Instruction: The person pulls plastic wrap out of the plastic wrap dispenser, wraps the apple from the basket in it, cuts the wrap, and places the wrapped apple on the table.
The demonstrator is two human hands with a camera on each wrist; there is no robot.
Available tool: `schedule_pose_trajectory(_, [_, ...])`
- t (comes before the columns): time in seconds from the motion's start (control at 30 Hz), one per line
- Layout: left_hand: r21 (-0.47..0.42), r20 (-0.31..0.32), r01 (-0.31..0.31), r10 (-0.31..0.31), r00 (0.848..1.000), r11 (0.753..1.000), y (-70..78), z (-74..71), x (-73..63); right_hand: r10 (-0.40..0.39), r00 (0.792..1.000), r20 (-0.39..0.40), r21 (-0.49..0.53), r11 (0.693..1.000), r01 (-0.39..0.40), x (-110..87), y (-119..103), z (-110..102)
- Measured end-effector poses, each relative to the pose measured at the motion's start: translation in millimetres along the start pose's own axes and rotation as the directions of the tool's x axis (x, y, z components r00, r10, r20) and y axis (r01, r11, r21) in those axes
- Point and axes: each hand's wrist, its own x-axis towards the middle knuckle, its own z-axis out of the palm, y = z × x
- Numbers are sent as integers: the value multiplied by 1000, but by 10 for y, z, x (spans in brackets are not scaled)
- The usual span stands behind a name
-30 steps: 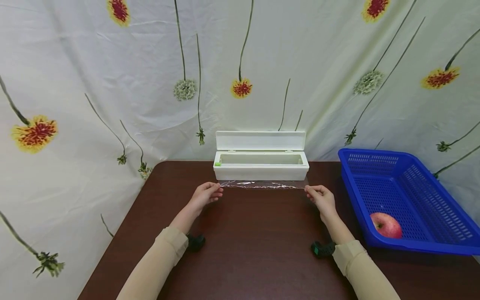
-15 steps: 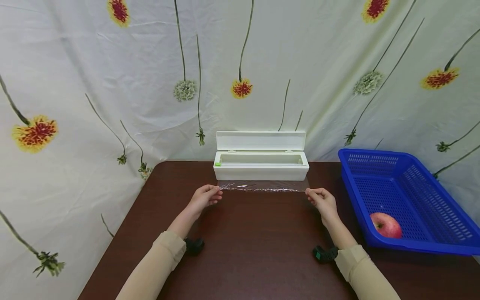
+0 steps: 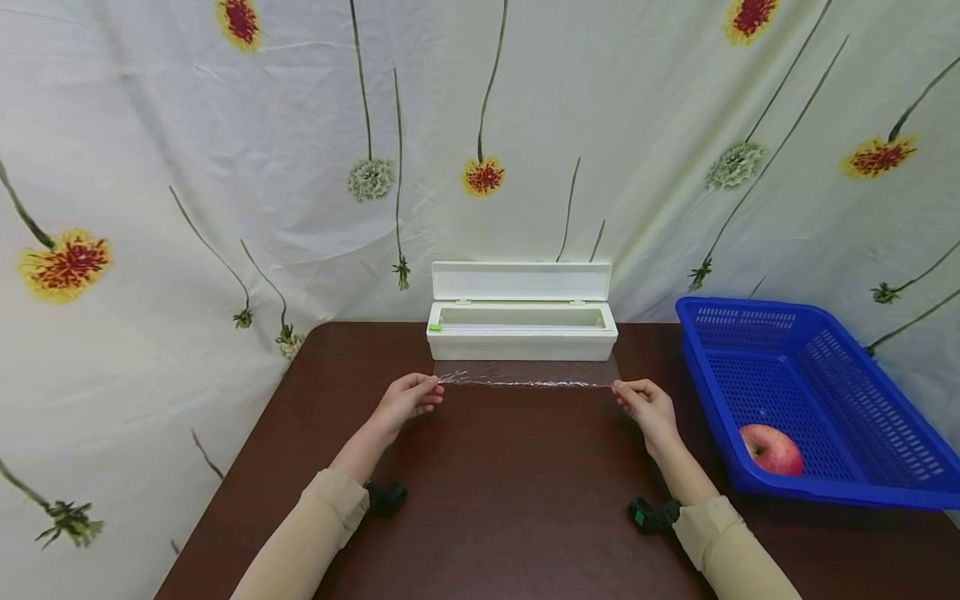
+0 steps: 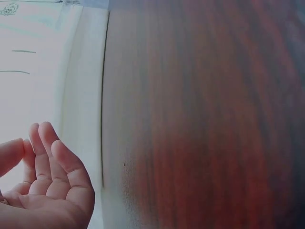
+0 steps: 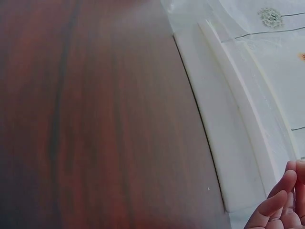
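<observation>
A sheet of plastic wrap (image 3: pixel 525 373) stretches out from the front of a white dispenser box (image 3: pixel 522 346), its crinkled front edge drawn between my two hands. My left hand (image 3: pixel 408 398) pinches the left corner of the wrap between thumb and forefinger, and my right hand (image 3: pixel 647 408) pinches the right corner the same way. The box's hinged lid (image 3: pixel 521 282) stands raised at the back, with a small green piece (image 3: pixel 435 327) at the left of the box. Thumb and forefinger of the left hand (image 4: pixel 52 186) meet in the left wrist view; the right hand (image 5: pixel 281 205) is partly cut off in the right wrist view.
On the right of the dark brown table (image 3: pixel 510 500) stands a blue plastic basket (image 3: pixel 720 417) with a red apple (image 3: pixel 772 450) in it. Behind the table hangs a white flowered cloth (image 3: pixel 300 125). Both wrists carry dark bands (image 3: pixel 386 498).
Both hands have moved slightly toward me, away from the box, and more of the plastic wrap shows in front of it. The box, basket and apple have stayed put.
</observation>
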Motion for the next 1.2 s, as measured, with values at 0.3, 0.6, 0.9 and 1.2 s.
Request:
schedule_pose_trajectory(0.3, [1,5,-3,3,1000,1000,-16,-2,-57,-21,1000,11,31,999,21,-47,13,-15])
schedule_pose_trajectory(0.6, [-12,4,8,-8,1000,1000,-42,4,-91,-11,1000,21,45,999,10,-100,-2,-30])
schedule_pose_trajectory(0.9, [-16,8,10,-10,1000,1000,-40,15,-142,-23,999,29,56,998,22,-129,9,-60])
schedule_pose_trajectory(1.2, [-18,19,13,-12,1000,1000,-7,21,-233,-34,998,49,80,996,30,-183,-2,-88])
